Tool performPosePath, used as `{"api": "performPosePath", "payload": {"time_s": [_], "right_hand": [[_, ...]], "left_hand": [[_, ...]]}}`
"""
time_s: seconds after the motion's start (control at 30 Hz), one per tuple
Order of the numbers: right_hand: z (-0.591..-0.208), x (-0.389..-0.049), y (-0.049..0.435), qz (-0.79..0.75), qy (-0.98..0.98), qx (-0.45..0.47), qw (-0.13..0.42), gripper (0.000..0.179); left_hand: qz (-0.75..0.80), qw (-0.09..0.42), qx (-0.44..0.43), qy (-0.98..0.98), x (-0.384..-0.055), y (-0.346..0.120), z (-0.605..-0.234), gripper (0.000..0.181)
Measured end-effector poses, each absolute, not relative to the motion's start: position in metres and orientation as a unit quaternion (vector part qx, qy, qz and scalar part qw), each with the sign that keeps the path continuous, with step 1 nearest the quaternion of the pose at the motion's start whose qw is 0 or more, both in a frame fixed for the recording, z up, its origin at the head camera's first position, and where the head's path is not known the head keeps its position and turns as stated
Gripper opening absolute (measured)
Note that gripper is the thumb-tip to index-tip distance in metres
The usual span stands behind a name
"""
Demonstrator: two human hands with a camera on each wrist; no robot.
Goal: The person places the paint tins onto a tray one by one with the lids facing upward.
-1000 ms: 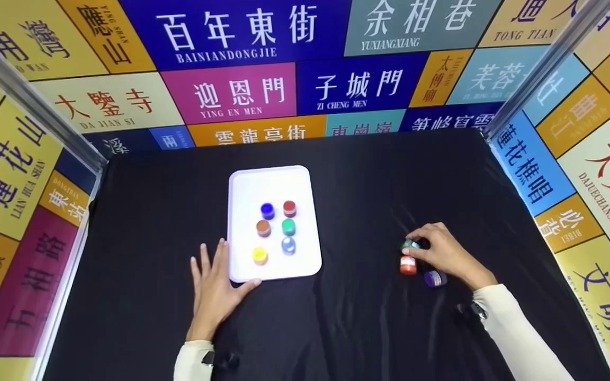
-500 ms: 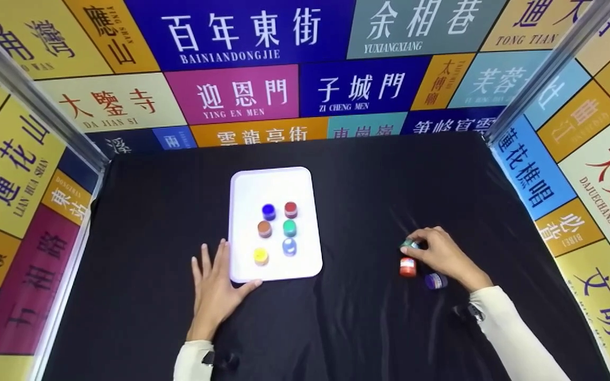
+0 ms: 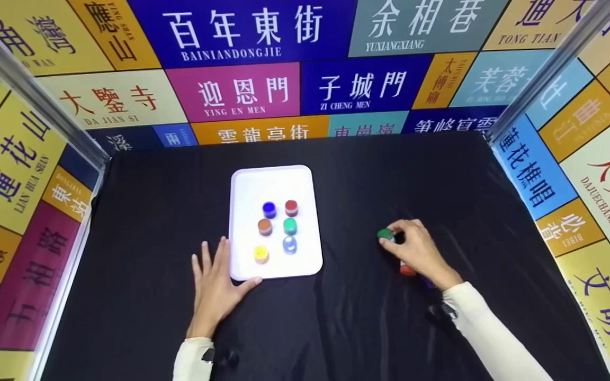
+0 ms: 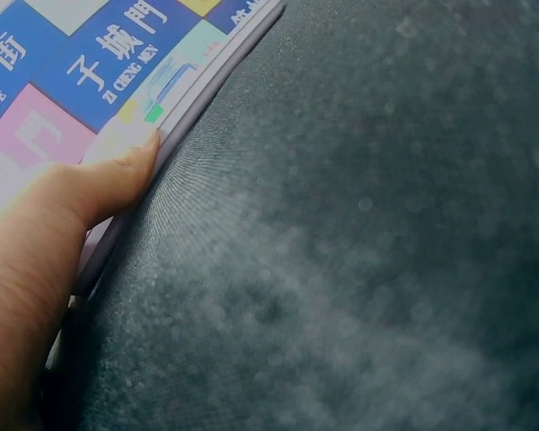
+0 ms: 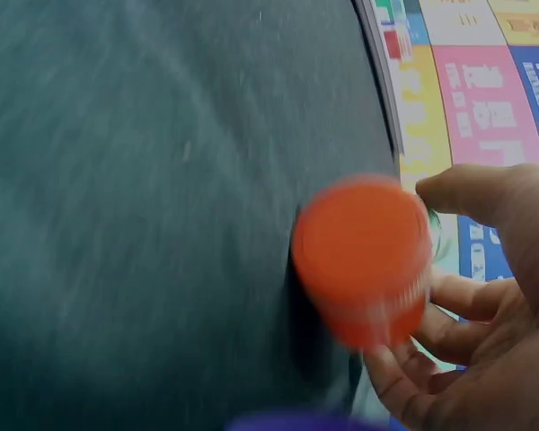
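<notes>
My left hand (image 3: 215, 293) lies at the near left corner of a white tray (image 3: 247, 185), fingers straight along its left side and thumb at the front edge. On the tray stand several small paint jars, among them a blue one (image 3: 269, 209), a red one (image 3: 290, 207) and a yellow one (image 3: 261, 254). Right of the tray, my right hand (image 3: 416, 248) pinches a green-lidded paint jar (image 3: 384, 234) between thumb and fingers. An orange-red paint jar (image 5: 364, 251) stands close by on the cloth, half covered by that hand in the head view.
A purple jar (image 3: 430, 283) is mostly hidden behind the right wrist. Black cloth (image 3: 358, 174) with slight folds covers the table. Panels printed with Chinese characters (image 3: 231, 92) wall in the back and both sides.
My right hand has moved left and slightly away from me with the green-lidded jar, off its spot beside the orange-red jar. The left hand and tray keep their places.
</notes>
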State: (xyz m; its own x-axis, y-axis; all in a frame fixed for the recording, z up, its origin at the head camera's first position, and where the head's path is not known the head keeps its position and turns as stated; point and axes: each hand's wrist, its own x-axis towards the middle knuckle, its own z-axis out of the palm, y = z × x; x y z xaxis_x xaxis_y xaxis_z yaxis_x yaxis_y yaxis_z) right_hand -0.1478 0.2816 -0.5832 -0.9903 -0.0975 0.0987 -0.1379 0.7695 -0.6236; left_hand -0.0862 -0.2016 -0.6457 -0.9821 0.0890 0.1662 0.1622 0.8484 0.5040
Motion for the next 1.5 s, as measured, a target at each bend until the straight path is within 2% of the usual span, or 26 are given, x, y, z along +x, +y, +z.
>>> {"api": "performPosePath", "payload": {"time_s": [0.3, 0.6, 1.5], "right_hand": [[-0.589, -0.157, 0.244, 0.374, -0.923, 0.072, 0.06, 0.031], [-0.595, -0.174, 0.213, 0.416, -0.899, 0.104, 0.091, 0.031], [-0.595, -0.247, 0.129, 0.45, -0.88, 0.13, 0.082, 0.035]], "left_hand": [[-0.267, 0.076, -0.066, -0.958, -0.088, -0.2, -0.646, 0.125], [-0.269, 0.058, -0.062, -0.959, -0.087, -0.201, -0.642, 0.124], [-0.266, 0.065, -0.061, -0.96, -0.086, -0.201, -0.644, 0.124]]}}
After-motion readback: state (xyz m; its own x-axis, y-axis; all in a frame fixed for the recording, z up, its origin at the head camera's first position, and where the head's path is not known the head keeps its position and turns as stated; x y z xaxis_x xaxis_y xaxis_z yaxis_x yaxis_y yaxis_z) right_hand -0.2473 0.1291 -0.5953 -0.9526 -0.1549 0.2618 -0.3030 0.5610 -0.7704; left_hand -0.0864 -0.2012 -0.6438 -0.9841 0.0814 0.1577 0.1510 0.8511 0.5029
